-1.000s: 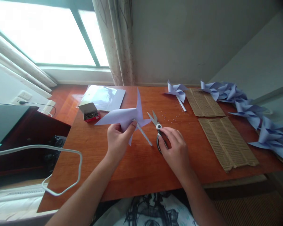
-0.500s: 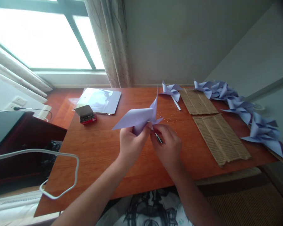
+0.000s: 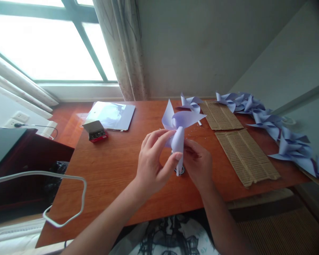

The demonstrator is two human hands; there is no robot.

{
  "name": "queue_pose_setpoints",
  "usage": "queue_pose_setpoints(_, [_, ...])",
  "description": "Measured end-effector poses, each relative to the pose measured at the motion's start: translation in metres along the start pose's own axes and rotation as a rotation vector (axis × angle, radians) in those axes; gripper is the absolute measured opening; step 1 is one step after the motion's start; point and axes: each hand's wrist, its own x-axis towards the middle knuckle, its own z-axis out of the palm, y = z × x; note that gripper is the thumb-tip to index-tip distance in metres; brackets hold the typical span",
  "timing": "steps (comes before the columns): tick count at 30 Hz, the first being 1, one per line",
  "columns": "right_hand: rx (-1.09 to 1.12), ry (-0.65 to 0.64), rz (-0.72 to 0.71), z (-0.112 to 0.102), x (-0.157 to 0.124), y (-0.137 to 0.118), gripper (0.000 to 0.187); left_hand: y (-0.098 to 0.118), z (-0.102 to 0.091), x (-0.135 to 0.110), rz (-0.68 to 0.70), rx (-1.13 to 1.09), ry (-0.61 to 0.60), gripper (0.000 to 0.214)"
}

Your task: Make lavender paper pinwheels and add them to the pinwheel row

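Both my hands hold a pale lilac paper pinwheel [image 3: 178,124] above the middle of the orange-brown wooden table [image 3: 117,166]. My left hand [image 3: 154,163] pinches its lower blade between thumb and fingers. My right hand [image 3: 199,163] is closed on the pinwheel from the right, near its white stick. Scissors [image 3: 180,170] lie on the table under my hands, mostly hidden. Another finished pinwheel [image 3: 191,103] lies further back on the table.
Two corrugated cardboard pieces [image 3: 243,154] lie on the right. A row of lilac pinwheels [image 3: 281,136] runs along the right wall. A small open box of pins [image 3: 96,131] and a sheet pack [image 3: 112,115] sit at back left. A white cable [image 3: 55,198] loops at the left.
My right hand left the scissors on the table and came to the pinwheel. The pinwheel has been turned so its blades stand upright, facing me.
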Motion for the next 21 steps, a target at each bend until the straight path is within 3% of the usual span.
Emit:
queue_pose_setpoints(4, [0.066,-0.029,0.139,-0.005,0.0,0.003,0.017,-0.003,-0.002,0.0,0.018,-0.046,0.012,0.035])
queue_pose_setpoints(7, [0.135,-0.045,0.189,-0.009,0.0,0.006,0.021,-0.012,-0.003,0.004,-0.015,-0.012,0.137,0.033])
queue_pose_setpoints(9, [0.213,-0.063,0.226,-0.01,0.001,0.009,0.021,-0.019,-0.003,0.007,-0.116,-0.06,0.249,0.043])
queue_pose_setpoints(11, [0.265,-0.086,0.259,-0.01,0.001,0.011,0.022,-0.026,-0.004,0.01,-0.307,-0.261,0.292,0.053])
queue_pose_setpoints(13, [0.278,-0.104,0.276,-0.01,0.001,0.013,0.022,-0.029,-0.005,0.014,-0.547,-0.536,0.204,0.052])
queue_pose_setpoints(15, [0.273,-0.13,0.281,-0.011,0.0,0.013,0.022,-0.03,-0.006,0.017,-0.734,-0.761,0.038,0.046])
queue_pose_setpoints(18, [0.248,-0.182,0.286,-0.011,0.0,0.011,0.021,-0.03,-0.005,0.02,-0.849,-0.913,-0.124,0.036])
queue_pose_setpoints(21, [0.215,-0.215,0.286,-0.011,0.001,0.008,0.02,-0.031,0.0,0.021,-0.91,-0.923,-0.114,0.03])
